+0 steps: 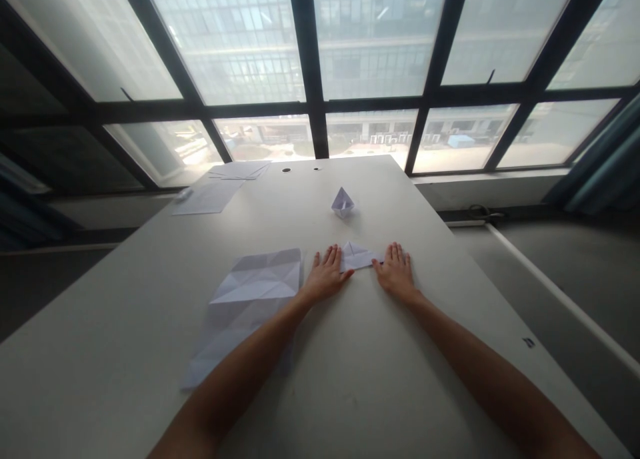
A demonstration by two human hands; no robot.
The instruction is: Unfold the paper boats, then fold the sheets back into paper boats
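Note:
A folded white paper boat [357,255] lies flattened on the table, its pointed peak facing away from me. Pressing on its left end is my left hand [326,274], fingers stretched out and flat. My right hand [395,271] rests the same way on the right end, which its fingers partly cover. Beyond them stands a finished-looking paper boat [343,203], opened out and upright. A creased sheet of paper [257,279] lies to the left, partly under my left forearm in this view.
The white table [410,366] reaches toward large windows. Several loose papers [207,197] lie at its far left, with two dark round spots near the far edge. A small dark mark [529,342] shows near the right edge. A white pipe runs along the floor to the right.

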